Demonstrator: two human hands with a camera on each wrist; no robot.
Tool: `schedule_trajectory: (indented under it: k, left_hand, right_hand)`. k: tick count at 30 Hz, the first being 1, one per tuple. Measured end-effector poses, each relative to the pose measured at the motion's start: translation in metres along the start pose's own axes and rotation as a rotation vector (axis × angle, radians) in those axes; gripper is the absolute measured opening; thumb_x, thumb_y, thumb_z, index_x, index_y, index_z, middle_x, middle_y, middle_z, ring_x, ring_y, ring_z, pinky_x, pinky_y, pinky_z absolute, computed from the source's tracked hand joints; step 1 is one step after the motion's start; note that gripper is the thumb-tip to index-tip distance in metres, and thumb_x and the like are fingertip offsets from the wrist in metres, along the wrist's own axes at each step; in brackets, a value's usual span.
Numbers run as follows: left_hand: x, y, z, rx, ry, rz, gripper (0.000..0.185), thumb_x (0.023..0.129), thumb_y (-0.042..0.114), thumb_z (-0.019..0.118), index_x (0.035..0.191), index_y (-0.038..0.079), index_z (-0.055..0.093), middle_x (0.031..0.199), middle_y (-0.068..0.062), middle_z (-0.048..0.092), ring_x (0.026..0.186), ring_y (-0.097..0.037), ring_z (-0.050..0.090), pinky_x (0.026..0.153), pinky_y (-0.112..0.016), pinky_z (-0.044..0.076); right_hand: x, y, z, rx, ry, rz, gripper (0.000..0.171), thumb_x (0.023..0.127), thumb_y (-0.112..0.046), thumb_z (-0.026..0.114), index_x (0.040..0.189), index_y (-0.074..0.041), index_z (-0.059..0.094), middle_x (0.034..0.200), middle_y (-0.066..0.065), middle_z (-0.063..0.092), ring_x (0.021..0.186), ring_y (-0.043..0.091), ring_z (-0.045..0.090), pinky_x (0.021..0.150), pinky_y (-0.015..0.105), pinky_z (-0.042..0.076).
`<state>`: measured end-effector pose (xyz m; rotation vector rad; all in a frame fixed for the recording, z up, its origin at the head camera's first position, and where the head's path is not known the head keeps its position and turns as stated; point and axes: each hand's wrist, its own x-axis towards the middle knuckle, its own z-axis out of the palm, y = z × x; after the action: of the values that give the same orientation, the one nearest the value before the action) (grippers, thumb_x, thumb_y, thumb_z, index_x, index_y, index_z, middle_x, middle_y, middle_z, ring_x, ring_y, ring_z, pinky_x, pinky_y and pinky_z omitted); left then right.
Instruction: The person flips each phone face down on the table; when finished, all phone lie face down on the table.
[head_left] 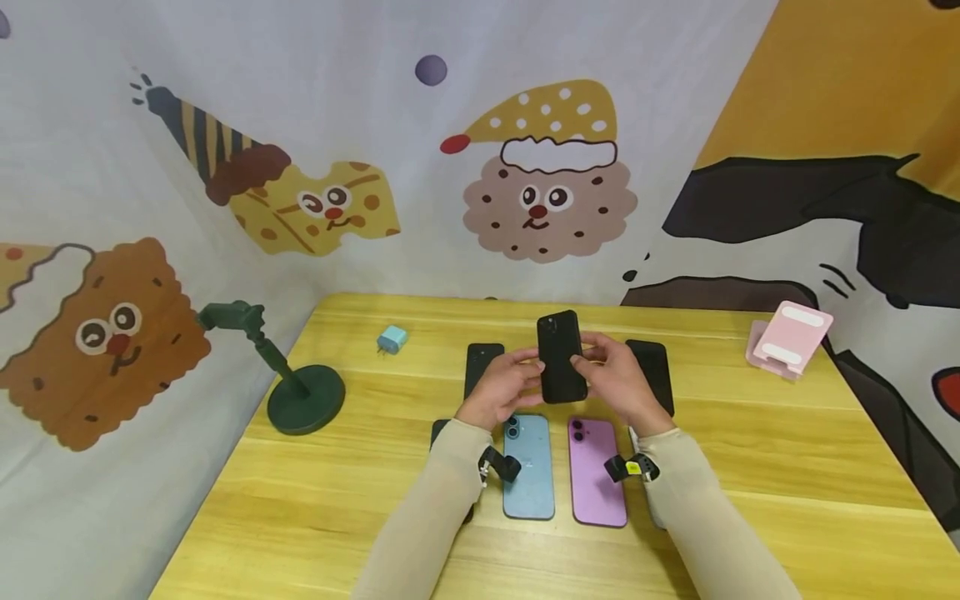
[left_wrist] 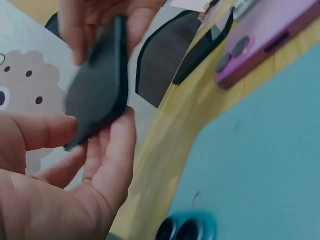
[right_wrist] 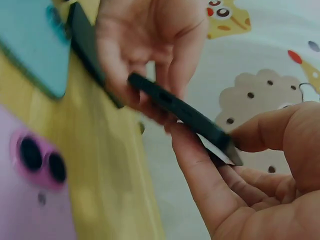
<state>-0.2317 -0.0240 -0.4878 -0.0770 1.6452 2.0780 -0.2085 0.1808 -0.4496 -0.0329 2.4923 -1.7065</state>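
Both hands hold a black phone point(head_left: 561, 357) above the middle of the wooden table point(head_left: 787, 467), its camera end pointing away from me. My left hand point(head_left: 501, 385) grips its left edge and my right hand point(head_left: 613, 377) its right edge. In the left wrist view the black phone point(left_wrist: 100, 85) is pinched between thumb and fingers; in the right wrist view the black phone point(right_wrist: 185, 112) shows edge-on between both hands. Below the hands lie a blue phone point(head_left: 528, 467) and a purple phone point(head_left: 596, 472), backs up.
Two more black phones point(head_left: 482, 361) point(head_left: 651, 367) lie flat behind the hands. A green stand point(head_left: 292, 387) is at the table's left edge, a small blue charger point(head_left: 392, 339) at the back, a pink phone holder point(head_left: 789, 337) at the right. Printed cloth walls surround the table.
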Motion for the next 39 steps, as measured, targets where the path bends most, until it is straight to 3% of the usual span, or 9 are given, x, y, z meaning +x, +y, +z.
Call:
schedule_trajectory:
  k: [5, 10, 19, 25, 39]
  left_hand:
    - [-0.003, 0.002, -0.003, 0.085, 0.027, 0.030, 0.050, 0.104, 0.008, 0.064, 0.153, 0.013, 0.056, 0.134, -0.015, 0.066, 0.116, -0.027, 0.073, 0.092, -0.041, 0.064]
    - [-0.004, 0.001, -0.003, 0.180, 0.060, 0.035, 0.052, 0.104, 0.006, 0.063, 0.156, 0.011, 0.054, 0.137, -0.012, 0.059, 0.111, -0.022, 0.070, 0.091, -0.036, 0.064]
    - [-0.005, 0.000, 0.002, 0.330, 0.127, 0.010, 0.052, 0.106, 0.005, 0.060, 0.157, 0.006, 0.051, 0.141, -0.012, 0.060, 0.127, -0.025, 0.065, 0.098, -0.039, 0.061]
    - [-0.008, 0.001, 0.002, 0.346, 0.111, 0.011, 0.059, 0.105, 0.004, 0.060, 0.161, 0.004, 0.043, 0.147, -0.016, 0.057, 0.136, -0.030, 0.061, 0.104, -0.041, 0.059]
    - [-0.010, 0.001, 0.003, 0.418, 0.130, 0.028, 0.058, 0.106, 0.008, 0.062, 0.161, 0.004, 0.043, 0.151, -0.018, 0.057, 0.131, -0.030, 0.064, 0.101, -0.041, 0.060]
  right_hand:
    - [0.009, 0.016, 0.000, -0.074, -0.003, 0.067, 0.055, 0.106, -0.019, 0.064, 0.156, -0.003, 0.048, 0.135, 0.029, 0.063, 0.091, 0.028, 0.075, 0.074, 0.043, 0.066]
    - [0.016, 0.030, 0.006, -0.121, -0.002, 0.072, 0.052, 0.105, -0.018, 0.064, 0.153, -0.001, 0.052, 0.129, 0.030, 0.068, 0.084, 0.026, 0.077, 0.068, 0.037, 0.066]
    - [0.024, 0.044, 0.019, -0.188, 0.022, 0.098, 0.049, 0.104, -0.011, 0.065, 0.150, 0.003, 0.055, 0.118, 0.023, 0.069, 0.077, 0.020, 0.070, 0.063, 0.033, 0.063]
    - [0.024, 0.043, 0.019, -0.255, 0.032, 0.095, 0.047, 0.102, -0.012, 0.068, 0.145, 0.004, 0.059, 0.117, 0.022, 0.072, 0.080, 0.020, 0.073, 0.063, 0.032, 0.063]
    - [0.025, 0.040, 0.019, -0.264, -0.003, 0.143, 0.045, 0.101, -0.011, 0.069, 0.142, 0.008, 0.062, 0.115, 0.023, 0.074, 0.081, 0.020, 0.075, 0.069, 0.032, 0.065]
